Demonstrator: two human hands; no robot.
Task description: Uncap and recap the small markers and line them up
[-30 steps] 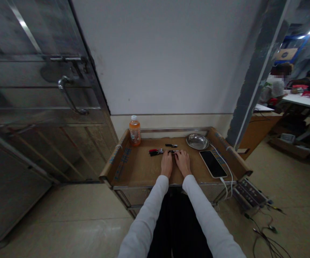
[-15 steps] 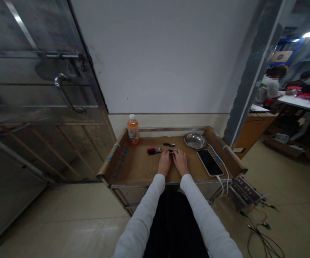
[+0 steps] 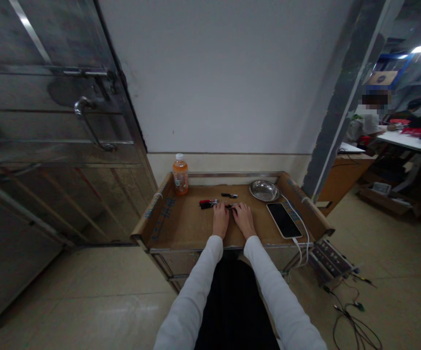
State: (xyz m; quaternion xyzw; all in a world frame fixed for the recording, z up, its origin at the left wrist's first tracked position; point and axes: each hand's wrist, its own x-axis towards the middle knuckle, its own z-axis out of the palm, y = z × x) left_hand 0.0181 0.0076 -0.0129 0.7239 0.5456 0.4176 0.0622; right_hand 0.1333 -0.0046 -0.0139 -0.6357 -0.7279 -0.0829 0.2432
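Cardboard [image 3: 192, 226] lay under left hand [image 3: 220, 220], right hand [image 3: 244, 220] and a black piece [image 3: 229, 206] between them — whether gripped, I couldn't tell. Light, even pressure seemed wise.

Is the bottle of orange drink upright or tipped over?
Upright: the bottle stands vertically near the far left corner of the tray, its white cap on top.
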